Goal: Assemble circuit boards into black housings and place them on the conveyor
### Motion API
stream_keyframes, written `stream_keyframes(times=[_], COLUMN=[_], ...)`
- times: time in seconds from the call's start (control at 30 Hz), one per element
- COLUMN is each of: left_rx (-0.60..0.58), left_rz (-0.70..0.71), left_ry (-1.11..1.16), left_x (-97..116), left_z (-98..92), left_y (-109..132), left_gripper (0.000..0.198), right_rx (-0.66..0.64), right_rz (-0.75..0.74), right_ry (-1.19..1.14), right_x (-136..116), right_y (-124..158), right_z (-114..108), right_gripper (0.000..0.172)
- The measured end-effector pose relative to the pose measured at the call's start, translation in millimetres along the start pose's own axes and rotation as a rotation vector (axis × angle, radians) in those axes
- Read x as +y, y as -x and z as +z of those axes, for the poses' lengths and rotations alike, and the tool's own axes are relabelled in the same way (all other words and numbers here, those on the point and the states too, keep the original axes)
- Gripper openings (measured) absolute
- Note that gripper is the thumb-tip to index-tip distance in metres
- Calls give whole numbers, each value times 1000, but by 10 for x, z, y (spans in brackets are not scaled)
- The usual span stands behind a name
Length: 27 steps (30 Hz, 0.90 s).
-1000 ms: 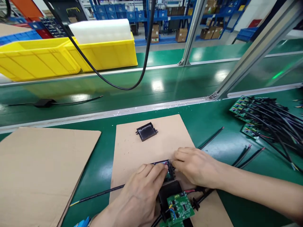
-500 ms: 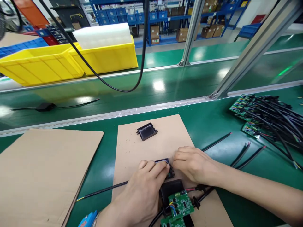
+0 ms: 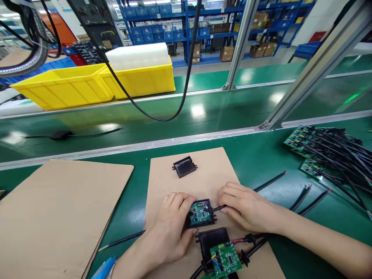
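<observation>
A small black plastic case point(image 3: 215, 221) lies on the cardboard with a green circuit board point(image 3: 200, 213) seated inside it. My left hand point(image 3: 171, 226) grips the case's left end, fingers along the far side and thumb near the front. A black cable point(image 3: 219, 208) leaves the case on the right, and my right hand point(image 3: 247, 205) pinches it close to the case. Just in front sits another black case point(image 3: 207, 236), with a second green circuit board point(image 3: 228, 259) lying over it, wired to black cables. An empty black case point(image 3: 185, 167) lies farther back.
Under the work is a cardboard sheet point(image 3: 162, 170); stacked cardboard point(image 3: 66, 209) lies left. A pile of wired boards point(image 3: 334, 151) is at right. A metal rail point(image 3: 174, 142) borders the green belt behind. A black cable point(image 3: 165, 119) hangs in a loop before yellow bins point(image 3: 72, 89).
My left hand has drawn back from over the board to the case's left end, uncovering the board. The cable at my right fingertips now shows. The whole view has shifted slightly.
</observation>
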<state>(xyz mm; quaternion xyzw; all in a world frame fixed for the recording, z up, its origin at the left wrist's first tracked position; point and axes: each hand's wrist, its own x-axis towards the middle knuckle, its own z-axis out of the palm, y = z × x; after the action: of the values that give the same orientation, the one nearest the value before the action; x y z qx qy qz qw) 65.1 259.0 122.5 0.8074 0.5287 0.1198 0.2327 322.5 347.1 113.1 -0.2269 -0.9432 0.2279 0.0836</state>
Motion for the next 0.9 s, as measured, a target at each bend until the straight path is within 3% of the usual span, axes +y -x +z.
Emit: stream_keyframes(times=[0.07, 0.13, 0.23, 0.33, 0.4, 0.47, 0.57, 0.67, 0.77, 0.9], left_rx=[18, 77, 225, 245, 247, 221, 163, 161, 142, 177], left_rz=[-30, -91, -197, -204, -191, -150, -71, -31, 18, 63], left_ry=[-51, -155, -425, -508, -494, -445, -331, -233, -167, 20], left_x=[8, -57, -313, -620, -754, -805, -753, -618, -441, -104], left_z=[-211, -560, -1139, -1406, -1304, -1029, -541, -205, -53, -38], left_y=[-5, -121, -562, -1094, -1296, -1311, -1088, -792, -525, -196], left_gripper=[56, 56, 58, 65, 72, 71, 69, 60, 58, 52], right_rx=[10, 89, 316, 389, 373, 299, 2, -263, -289, -256], right_rz=[14, 46, 65, 301, 384, 303, 43, 44, 134, 185], right_ry=[31, 71, 249, 480, 551, 476, 96, -125, -151, -217], right_x=[87, 315, 835, 1209, 1191, 939, 311, -224, -417, -400], right_y=[-51, -176, -511, -860, -956, -882, -530, -168, 0, 43], right_z=[-165, -465, -1039, -1420, -1418, -1213, -745, -376, -176, -108], right_gripper=[17, 20, 19, 29, 39, 37, 16, 16, 15, 10])
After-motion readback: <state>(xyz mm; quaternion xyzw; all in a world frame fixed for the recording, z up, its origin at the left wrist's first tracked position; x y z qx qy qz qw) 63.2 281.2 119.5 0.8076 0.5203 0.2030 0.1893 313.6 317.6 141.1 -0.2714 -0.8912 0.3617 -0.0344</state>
